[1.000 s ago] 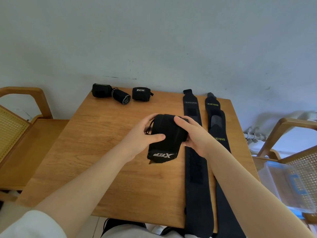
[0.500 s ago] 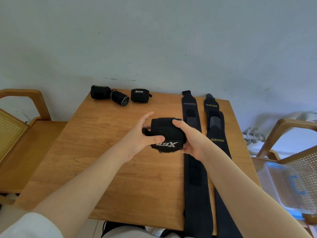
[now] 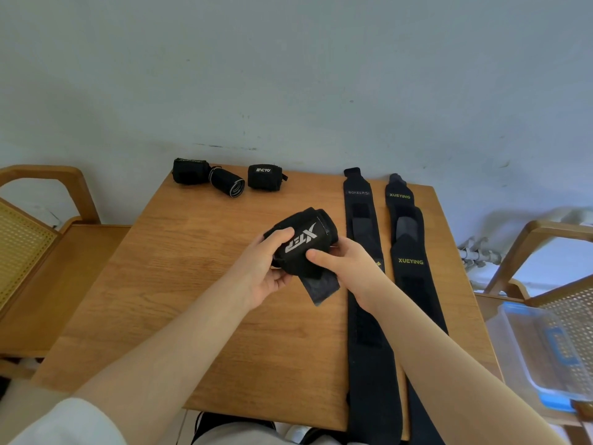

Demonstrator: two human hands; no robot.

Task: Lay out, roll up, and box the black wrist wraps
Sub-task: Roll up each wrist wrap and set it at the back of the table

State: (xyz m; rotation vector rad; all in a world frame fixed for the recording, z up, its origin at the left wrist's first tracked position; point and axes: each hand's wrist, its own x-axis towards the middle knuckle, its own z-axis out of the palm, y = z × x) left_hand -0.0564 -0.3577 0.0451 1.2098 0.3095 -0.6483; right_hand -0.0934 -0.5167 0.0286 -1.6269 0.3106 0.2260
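Observation:
Above the middle of the wooden table [image 3: 199, 284] I hold a rolled black wrist wrap [image 3: 303, 240] with white lettering. My left hand [image 3: 266, 271] grips its left end, thumb on top. My right hand [image 3: 345, 268] grips its right side, thumb across the front. A loose grey end of the wrap hangs below the roll. Two black wraps lie flat and stretched out on the right of the table, one marked BOKEERSI [image 3: 364, 252] and one marked XUEYING [image 3: 409, 252]. Three rolled black wraps [image 3: 224, 179] sit at the far left edge by the wall.
A clear plastic box with a blue lid [image 3: 545, 348] rests on a cane chair [image 3: 574, 303] to the right of the table. Another wooden cane chair [image 3: 41, 239] stands at the left. The wall runs right behind the table.
The roll has been turned in my hands, so its white lettering now faces up and tilts. A grey end now hangs below it. Both hands have shifted slightly on it.

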